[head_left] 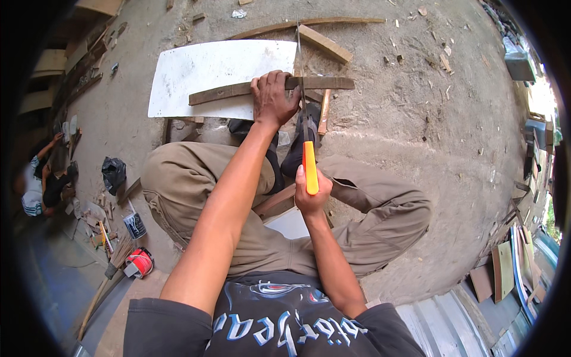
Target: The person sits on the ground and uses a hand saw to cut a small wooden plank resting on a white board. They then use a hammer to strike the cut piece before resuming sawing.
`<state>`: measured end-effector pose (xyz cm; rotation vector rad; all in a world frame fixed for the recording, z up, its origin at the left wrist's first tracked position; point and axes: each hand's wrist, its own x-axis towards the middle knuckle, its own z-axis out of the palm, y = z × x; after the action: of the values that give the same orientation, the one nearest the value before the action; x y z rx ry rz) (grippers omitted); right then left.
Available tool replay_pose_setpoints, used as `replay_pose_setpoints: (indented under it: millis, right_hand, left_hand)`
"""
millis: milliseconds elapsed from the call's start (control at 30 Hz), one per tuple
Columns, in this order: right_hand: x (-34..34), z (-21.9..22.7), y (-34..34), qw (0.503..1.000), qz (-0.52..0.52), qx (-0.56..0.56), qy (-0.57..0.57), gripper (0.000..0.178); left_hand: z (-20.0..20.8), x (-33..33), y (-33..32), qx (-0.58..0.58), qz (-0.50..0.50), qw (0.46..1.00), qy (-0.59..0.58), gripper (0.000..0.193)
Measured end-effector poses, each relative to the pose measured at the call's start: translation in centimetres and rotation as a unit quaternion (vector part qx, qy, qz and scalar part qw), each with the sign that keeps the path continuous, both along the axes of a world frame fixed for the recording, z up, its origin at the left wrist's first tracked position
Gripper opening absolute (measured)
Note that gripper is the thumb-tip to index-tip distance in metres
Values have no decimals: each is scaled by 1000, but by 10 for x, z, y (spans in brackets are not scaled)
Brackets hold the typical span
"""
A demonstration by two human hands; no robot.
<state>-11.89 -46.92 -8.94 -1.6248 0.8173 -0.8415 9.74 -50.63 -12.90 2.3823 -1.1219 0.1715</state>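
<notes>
In the head view, the yellow-handled saw (310, 166) was gripped pretty snugly in the right hand (315, 195) and set across the plank (223, 93). That plank was grasped by the left hand (275, 102), partly laid over the white board (202, 64).

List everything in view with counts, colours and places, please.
Board: 1, white, upper centre
Wood strip: 1, brown, across board
Handsaw: 1, yellow handle, centre
Curved strip: 1, brown, beyond board
Wood block: 1, brown, right of board
Plastic bag: 1, black, left
Containers: 2, dark and red, lower left
Broom: 1, tan, lower left
Co-worker: 1, light top, far left
Metal sheets: several, silver, lower right
Panels: several, brown and greenish, right
Wood scraps: many, brown, on ground
Shirt: 1, dark, lower edge
Trousers: 1 pair, khaki, centre
Left hand: 1, bare, on wood strip
Right hand: 1, bare, around handsaw handle
</notes>
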Motion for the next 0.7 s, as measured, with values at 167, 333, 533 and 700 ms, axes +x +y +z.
replay_pose_setpoints:
  millis: [167,333,533,700]
  right_hand:
    - [-9,7,3,1000,25,-8,13,23]
    - [-13,12,-7,999,40,2,14,22]
    - [-11,14,-6,999,27,-21,14,24]
    - [-16,17,-2,998,41,-27,35,23]
  left_hand:
    - [2,2,4,11,-3,1000,2,44]
    - [3,3,3,7,-2,1000,-1,44]
    - [2,1,3,18,-5,1000,-9,44]
    - [3,1,3,23,-3,1000,-4,44]
